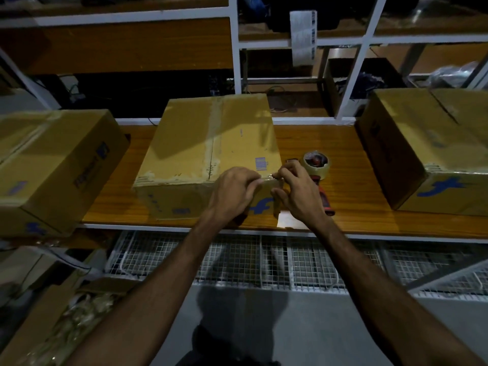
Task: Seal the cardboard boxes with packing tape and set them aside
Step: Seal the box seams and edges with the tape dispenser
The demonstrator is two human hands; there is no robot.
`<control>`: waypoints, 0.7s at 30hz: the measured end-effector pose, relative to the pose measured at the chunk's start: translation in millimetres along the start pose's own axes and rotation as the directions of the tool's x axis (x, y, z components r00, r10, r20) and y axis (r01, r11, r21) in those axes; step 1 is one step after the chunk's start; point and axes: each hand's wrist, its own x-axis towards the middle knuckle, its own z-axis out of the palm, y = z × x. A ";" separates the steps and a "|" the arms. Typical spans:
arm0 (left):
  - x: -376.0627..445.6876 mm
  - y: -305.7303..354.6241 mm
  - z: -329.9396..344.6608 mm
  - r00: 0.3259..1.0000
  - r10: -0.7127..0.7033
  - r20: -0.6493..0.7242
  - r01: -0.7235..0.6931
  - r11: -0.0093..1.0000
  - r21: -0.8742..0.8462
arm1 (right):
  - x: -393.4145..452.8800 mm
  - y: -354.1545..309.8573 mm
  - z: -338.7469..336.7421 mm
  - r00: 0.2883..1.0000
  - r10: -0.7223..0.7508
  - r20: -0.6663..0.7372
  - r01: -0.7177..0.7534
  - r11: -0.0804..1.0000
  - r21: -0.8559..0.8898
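We are working at the front right corner of the middle box (211, 151), which is sitting near the front edge of the worktop (343, 143), about midway along it. Our left hand (232, 194) is lying over that corner with its fingers curled, and our right hand (295, 191) is meeting it there, fingertips pinching what looks like a thin strip of tape (269, 176) along the box's top front edge; both hands are close together, nearly touching. The dim light is keeping us from telling whether the left fingers are pinching the strip or only pressing it down. The tape gun (317, 165) is lying on the worktop just beside the box, right of our hands, with nobody holding it. We judge that we are fixing or smoothing a tape end over the corner, so sealing is under way. Next we are likely needing to rub the strip flat, then shift the box toward the left box (52, 165) or the right box (422, 146), each standing at an end of the worktop.
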 end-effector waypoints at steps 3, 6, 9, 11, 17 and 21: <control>14.8 3.7 6.3 0.999 0.001 0.032 0.000 1.000 -0.007 | -2.5 -4.1 1.6 1.000 0.014 -0.027 -0.014 1.000 0.017; 16.1 -2.8 12.6 1.000 0.026 -0.004 -0.026 1.000 0.007 | -5.8 -9.0 2.3 0.999 0.035 -0.042 -0.034 0.999 0.028; 13.2 -12.7 18.2 0.988 0.152 -0.012 -0.151 0.986 0.074 | -8.5 -15.7 3.5 0.996 0.078 -0.042 -0.077 0.997 0.030; 14.2 -19.8 21.7 0.968 0.252 0.014 -0.251 0.957 0.148 | -11.1 -21.0 4.6 0.992 0.119 -0.043 -0.119 0.993 0.009; 23.9 -25.3 17.9 0.917 0.388 0.095 -0.398 0.868 0.297 | -17.8 -39.9 6.3 0.976 0.196 -0.090 -0.201 0.979 -0.046; 17.6 -27.6 20.7 0.929 0.343 0.135 -0.368 0.840 0.399 | -18.2 -53.7 11.4 0.942 0.320 -0.103 -0.326 0.944 -0.047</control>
